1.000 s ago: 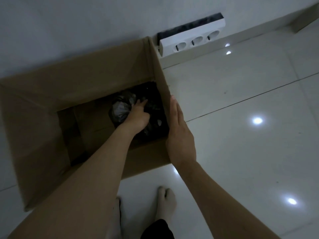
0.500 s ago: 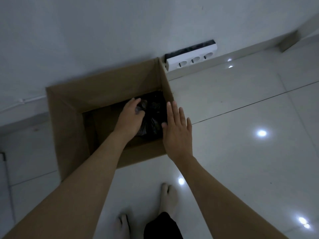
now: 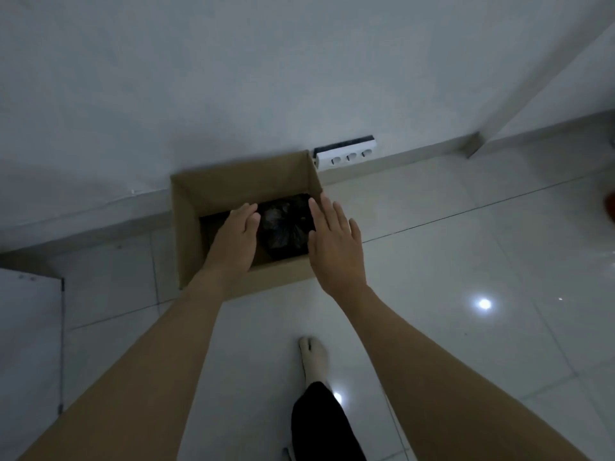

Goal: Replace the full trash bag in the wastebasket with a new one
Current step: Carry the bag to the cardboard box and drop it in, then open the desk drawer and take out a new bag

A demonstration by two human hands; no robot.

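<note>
Wastebasket duty is done by a cardboard box (image 3: pixel 246 179) set on the tiled floor (image 3: pixel 466 261) against the wall. Both hands, left hand (image 3: pixel 234 239) and right hand (image 3: pixel 334 242), are held flat-fingered, grasping nothing, beside the black trash bag (image 3: pixel 286 227) inside.

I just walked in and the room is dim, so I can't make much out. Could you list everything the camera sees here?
cardboard box: one, brown, open-topped, on the floor against the wall.
trash bag: one, black, crumpled, inside the box at its right side.
power strip: one, white with three sockets showing, on the floor by the wall, just right of the box.
white panel: one, at the left edge on the floor.
red thing: one, cut off at the right edge; cannot tell what it is.
left hand: one, fingers straight, over the box beside the bag.
right hand: one, fingers spread, over the box's right rim.
foot: one, pale, on the tiles below.
</note>
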